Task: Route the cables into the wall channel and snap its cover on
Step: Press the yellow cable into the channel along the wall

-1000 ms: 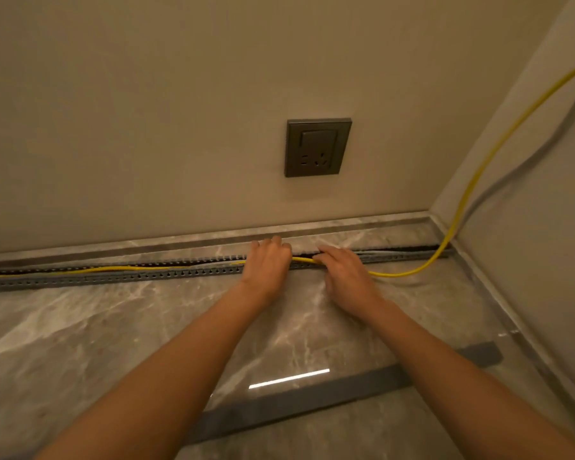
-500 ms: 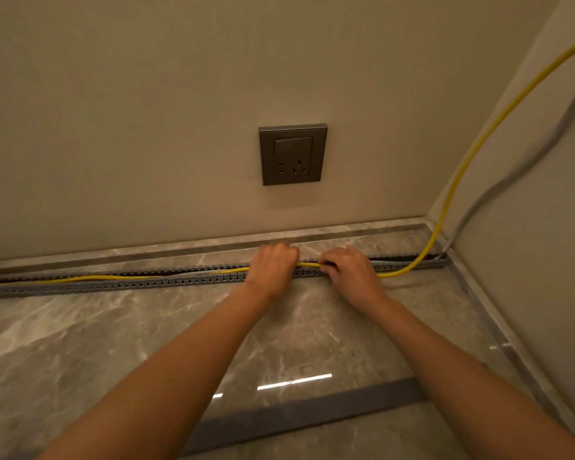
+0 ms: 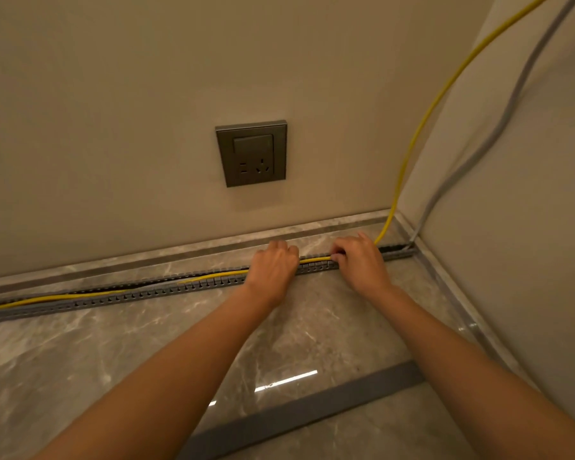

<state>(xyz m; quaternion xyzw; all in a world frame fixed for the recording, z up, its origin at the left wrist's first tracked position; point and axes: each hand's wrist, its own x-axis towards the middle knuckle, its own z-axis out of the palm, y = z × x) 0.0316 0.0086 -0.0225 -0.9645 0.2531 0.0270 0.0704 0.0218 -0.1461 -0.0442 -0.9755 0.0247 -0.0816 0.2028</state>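
A grey slotted cable channel (image 3: 120, 298) lies open on the marble floor along the foot of the wall. A yellow cable (image 3: 422, 124) comes down the corner and runs left inside the channel, rising slightly above its slots left of my hands. A grey cable (image 3: 508, 104) drops along the right wall into the corner. My left hand (image 3: 273, 265) rests fingers-down on the channel over the yellow cable. My right hand (image 3: 359, 258) pinches the yellow cable just to the right of it. The flat grey cover strip (image 3: 312, 411) lies loose on the floor near me.
A dark wall socket (image 3: 251, 153) sits above my hands. Walls meet in a corner (image 3: 409, 234) at the channel's right end. A marble skirting (image 3: 146, 257) runs behind the channel. Glossy floor spreads between channel and cover.
Both hands have slid to the right along the channel toward the corner. The yellow cable's loose bow on the floor is gone; it now drops straight down the corner into the channel.
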